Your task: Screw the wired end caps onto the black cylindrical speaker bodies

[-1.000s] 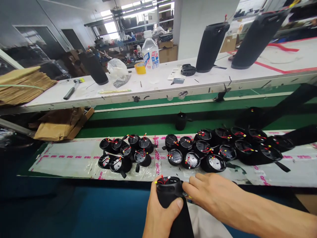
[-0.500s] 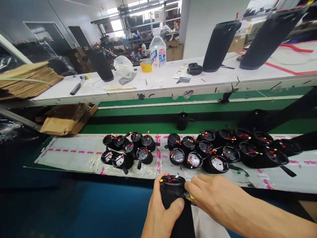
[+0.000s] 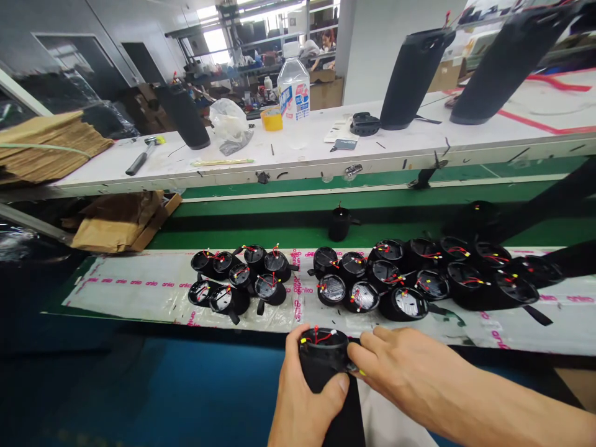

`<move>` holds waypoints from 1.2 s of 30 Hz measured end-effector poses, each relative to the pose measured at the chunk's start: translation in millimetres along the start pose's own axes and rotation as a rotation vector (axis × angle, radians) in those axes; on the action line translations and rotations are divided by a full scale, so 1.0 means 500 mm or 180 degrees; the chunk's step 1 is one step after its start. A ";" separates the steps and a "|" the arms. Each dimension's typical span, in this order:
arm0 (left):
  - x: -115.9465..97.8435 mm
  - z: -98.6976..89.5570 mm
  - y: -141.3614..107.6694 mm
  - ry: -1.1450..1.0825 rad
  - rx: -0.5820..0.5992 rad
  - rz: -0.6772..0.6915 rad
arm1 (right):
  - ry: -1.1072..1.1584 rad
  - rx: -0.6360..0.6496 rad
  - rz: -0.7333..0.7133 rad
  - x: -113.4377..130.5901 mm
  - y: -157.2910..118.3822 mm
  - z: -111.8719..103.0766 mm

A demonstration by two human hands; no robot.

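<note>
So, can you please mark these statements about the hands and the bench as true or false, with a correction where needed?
1. The left hand grips a black cylinder. True.
2. The right hand rests on the hammer. False: its fingertips touch the cylinder's rim; the hammer lies far off on the white table.
3. Red wires show at the top of the held cylinder. True.
4. The plastic bottle lies on its side. False: it stands upright on the white table.
5. Many small black parts sit on a plastic sheet beyond the hands. True.
</note>
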State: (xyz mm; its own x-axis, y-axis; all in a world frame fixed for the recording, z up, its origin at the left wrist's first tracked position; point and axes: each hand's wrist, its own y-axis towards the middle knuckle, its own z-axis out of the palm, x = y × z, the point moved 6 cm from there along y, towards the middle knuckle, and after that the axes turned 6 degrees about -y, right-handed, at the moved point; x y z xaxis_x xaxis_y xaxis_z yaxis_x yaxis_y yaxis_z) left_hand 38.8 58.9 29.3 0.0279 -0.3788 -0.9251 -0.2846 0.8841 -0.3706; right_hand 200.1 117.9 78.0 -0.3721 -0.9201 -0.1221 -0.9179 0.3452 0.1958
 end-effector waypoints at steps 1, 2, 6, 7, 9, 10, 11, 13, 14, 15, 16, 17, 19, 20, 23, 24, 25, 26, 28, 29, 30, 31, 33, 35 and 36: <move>0.005 0.000 0.000 0.0038 -0.0043 -0.0014 | -0.0016 0.0071 -0.0033 0.002 -0.001 0.003; 0.010 0.000 -0.001 0.0099 -0.0086 -0.0037 | -0.0039 0.0142 -0.0067 0.003 -0.001 0.005; 0.025 -0.003 0.000 0.0382 -0.0211 -0.0096 | -0.0072 0.0288 -0.0207 0.006 0.000 0.010; 0.027 -0.006 0.001 0.0370 -0.0203 -0.0088 | -0.0058 0.0299 -0.0221 0.006 0.002 0.012; 0.030 -0.009 0.003 0.0149 -0.0083 -0.0068 | 0.0098 0.0304 -0.0170 0.000 0.005 0.018; 0.031 -0.011 0.005 -0.0050 0.0012 -0.0083 | 0.0253 0.0327 -0.0096 -0.005 0.006 0.023; 0.032 -0.012 0.007 -0.0272 0.0117 -0.0099 | 0.0453 0.0361 -0.0012 -0.010 0.006 0.028; 0.032 -0.010 0.011 -0.0710 0.0364 -0.0144 | 0.0841 0.0440 0.0149 -0.019 0.004 0.040; 0.031 -0.008 0.013 -0.0877 0.0479 -0.0145 | 0.0961 0.0454 0.0183 -0.022 0.001 0.044; 0.030 -0.006 0.016 -0.0994 0.0569 -0.0138 | 0.1027 0.0402 0.0178 -0.024 -0.001 0.043; 0.031 -0.002 0.019 -0.1085 0.0635 -0.0151 | 0.1069 0.0291 0.0145 -0.025 -0.003 0.039; 0.033 0.001 0.021 -0.1184 0.0675 -0.0219 | 0.1130 0.0153 0.0109 -0.027 -0.005 0.031; 0.044 0.006 0.022 -0.1403 0.0667 -0.0460 | 0.1343 -0.0070 0.0183 -0.036 -0.006 0.015; 0.049 0.009 0.020 -0.1533 0.0669 -0.0604 | 0.1442 -0.0133 0.0308 -0.044 -0.006 0.009; 0.051 0.010 0.015 -0.1726 0.0729 -0.0732 | 0.1422 -0.0026 0.0632 -0.057 -0.002 0.006; 0.046 0.008 0.014 -0.1675 0.0748 -0.0651 | 0.1313 0.0047 0.0620 -0.054 0.000 0.008; 0.041 0.005 0.015 -0.1572 0.0753 -0.0548 | 0.1188 0.0131 0.0545 -0.048 0.002 0.011; 0.035 0.002 0.016 -0.1430 0.0750 -0.0427 | 0.1068 0.0206 0.0440 -0.040 0.004 0.014; 0.024 -0.002 0.019 -0.1143 0.0735 -0.0240 | 0.0847 0.0275 0.0271 -0.026 0.007 0.017; 0.022 -0.004 0.020 -0.1028 0.0703 -0.0188 | 0.0756 0.0279 0.0213 -0.022 0.009 0.017; 0.020 -0.006 0.021 -0.0945 0.0655 -0.0158 | 0.0684 0.0268 0.0161 -0.019 0.011 0.016; 0.019 -0.007 0.021 -0.0888 0.0605 -0.0145 | 0.0631 0.0248 0.0113 -0.018 0.014 0.013; 0.018 -0.010 0.020 -0.0800 0.0527 -0.0134 | 0.0563 0.0200 0.0042 -0.019 0.018 0.006; 0.015 -0.011 0.019 -0.0668 0.0503 -0.0087 | 0.0535 0.0152 0.0000 -0.022 0.022 -0.001; 0.013 -0.011 0.018 -0.0591 0.0496 -0.0065 | 0.0531 0.0141 -0.0008 -0.024 0.022 -0.003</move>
State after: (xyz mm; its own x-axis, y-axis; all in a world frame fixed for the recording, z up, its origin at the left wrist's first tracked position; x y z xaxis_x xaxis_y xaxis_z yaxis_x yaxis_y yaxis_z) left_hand 31.0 62.9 20.5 0.2118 -0.3531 -0.9113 -0.1314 0.9137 -0.3846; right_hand 194.5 132.6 83.3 -0.3452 -0.9376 0.0415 -0.9253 0.3474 0.1521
